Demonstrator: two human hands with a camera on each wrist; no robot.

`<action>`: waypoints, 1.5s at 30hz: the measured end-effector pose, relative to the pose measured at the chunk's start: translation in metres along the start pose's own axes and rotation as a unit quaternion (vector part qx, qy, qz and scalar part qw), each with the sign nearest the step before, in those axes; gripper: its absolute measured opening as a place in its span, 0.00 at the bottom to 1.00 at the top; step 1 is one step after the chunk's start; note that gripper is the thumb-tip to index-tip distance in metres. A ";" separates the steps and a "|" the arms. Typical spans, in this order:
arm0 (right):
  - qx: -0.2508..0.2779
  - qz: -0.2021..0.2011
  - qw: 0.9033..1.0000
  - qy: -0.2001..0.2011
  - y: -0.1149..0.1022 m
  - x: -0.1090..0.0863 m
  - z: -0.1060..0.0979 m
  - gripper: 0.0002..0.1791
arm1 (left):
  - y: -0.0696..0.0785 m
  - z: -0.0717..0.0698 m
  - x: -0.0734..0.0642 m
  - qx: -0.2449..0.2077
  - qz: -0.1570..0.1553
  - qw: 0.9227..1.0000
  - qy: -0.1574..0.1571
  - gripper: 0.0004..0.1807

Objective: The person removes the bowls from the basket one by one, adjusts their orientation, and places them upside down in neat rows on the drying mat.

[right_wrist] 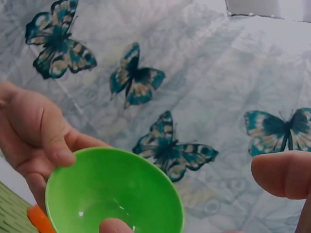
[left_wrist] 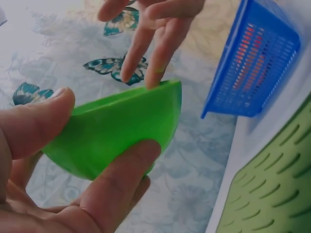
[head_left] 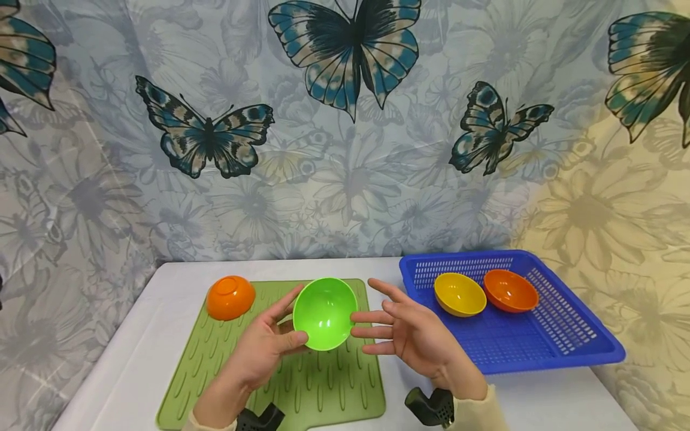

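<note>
A green bowl is held above the mat, its inside facing the head camera. My left hand grips it from the left, thumb at the rim and fingers behind the outer wall, as the left wrist view also shows on the bowl. To the right, my right hand has its fingers spread and straight, the tips at or very near the bowl's right rim. An orange bowl lies upside down on the green mat's far left corner.
A blue plastic basket stands at the right of the white table. Inside it sit a yellow bowl and another orange bowl, both open side up. Behind the table hangs a butterfly-printed cloth.
</note>
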State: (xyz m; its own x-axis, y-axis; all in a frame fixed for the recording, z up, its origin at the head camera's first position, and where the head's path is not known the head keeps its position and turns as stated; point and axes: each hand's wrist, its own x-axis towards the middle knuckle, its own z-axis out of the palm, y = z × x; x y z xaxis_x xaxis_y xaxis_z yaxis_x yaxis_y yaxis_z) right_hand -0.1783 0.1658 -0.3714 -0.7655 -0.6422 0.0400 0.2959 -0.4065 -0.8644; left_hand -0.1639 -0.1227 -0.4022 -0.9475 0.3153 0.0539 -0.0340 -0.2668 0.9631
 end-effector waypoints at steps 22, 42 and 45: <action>0.011 0.023 1.000 0.015 0.008 0.007 -0.003 0.31 | -0.008 0.013 -0.006 0.372 0.196 0.906 -0.044 0.37; -0.165 0.070 0.981 0.078 0.014 0.012 0.003 0.27 | -0.012 0.015 0.002 0.544 0.415 0.722 -0.103 0.48; -0.180 0.070 0.977 0.091 0.016 0.012 0.002 0.25 | -0.013 0.015 0.002 0.556 0.435 0.700 -0.109 0.47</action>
State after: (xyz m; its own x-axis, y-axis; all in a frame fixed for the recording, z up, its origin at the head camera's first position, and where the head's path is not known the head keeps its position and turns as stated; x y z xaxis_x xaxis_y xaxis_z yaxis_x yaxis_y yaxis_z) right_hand -0.1816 0.1499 -0.3834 -0.8304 -0.5361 -0.1520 0.2091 -0.0468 -0.9768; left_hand -0.1609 -0.1046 -0.4104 -0.3814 0.6376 0.6694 0.9087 0.3916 0.1447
